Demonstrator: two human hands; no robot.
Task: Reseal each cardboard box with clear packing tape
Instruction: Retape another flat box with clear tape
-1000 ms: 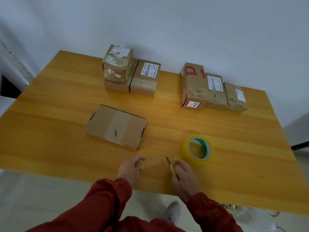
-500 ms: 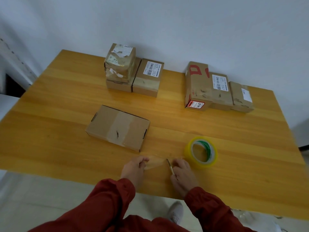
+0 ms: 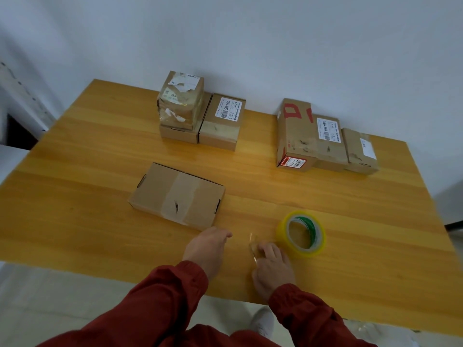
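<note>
Cardboard box [image 3: 178,196] with a wide band of clear tape across its top lies flat on the wooden table [image 3: 87,176], just beyond the fingertips of your left hand [image 3: 208,246]. That hand's fingers are curled in, with the thumb tip meeting the forefinger; whether they pinch anything cannot be told. Your right hand [image 3: 273,267] rests on the tabletop apart from the left, its fingers bent and closed on a thin pale sliver [image 3: 253,246] too blurred to identify. The roll of packing tape [image 3: 320,246], yellowish with a green-printed core, lies flat just to the right of those fingers. Well beyond both hands, against the wall, stand two groups of boxes. Ahead of your left fingers, a taped parcel [image 3: 180,103] sits on a flat carton [image 3: 178,134] beside a labelled box [image 3: 223,126]. Ahead of your right fingers, a red-marked box [image 3: 295,139], a second labelled box [image 3: 330,151] and a smaller box [image 3: 360,159] touch side by side. Red sleeves [image 3: 180,291] cover both your wrists.
</note>
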